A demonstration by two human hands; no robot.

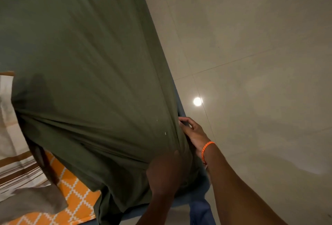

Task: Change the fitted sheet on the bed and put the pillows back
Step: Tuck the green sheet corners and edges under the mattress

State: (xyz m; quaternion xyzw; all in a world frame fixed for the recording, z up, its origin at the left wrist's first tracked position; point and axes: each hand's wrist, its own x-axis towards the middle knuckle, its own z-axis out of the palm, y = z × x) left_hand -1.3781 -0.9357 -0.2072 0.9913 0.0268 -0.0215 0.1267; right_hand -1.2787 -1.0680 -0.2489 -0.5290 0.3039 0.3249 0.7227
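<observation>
A dark green sheet (86,63) is stretched over most of the bed, filling the left and centre from far to near, with creases fanning toward its near right corner. There the left hand (167,169) presses down on the sheet at the corner, knuckles up; its fingers go over the edge and out of sight, so whether they grip the cloth cannot be told. The right hand (192,131) is just beyond it at the right edge, fingers curled round the bunched hem and pinching it against the blue mattress (179,99) side (a thin blue strip shows along that whole edge). An orange bracelet (206,150) circles the right wrist.

At the near left, an orange cloth (77,192) with a white lattice pattern lies uncovered beside the sheet's loose near edge. A grey cloth (34,201) rests on it, and a white cloth with brown stripes (16,172) lies further left. To the right, the tiled floor (260,63) shows a round light reflection (197,101).
</observation>
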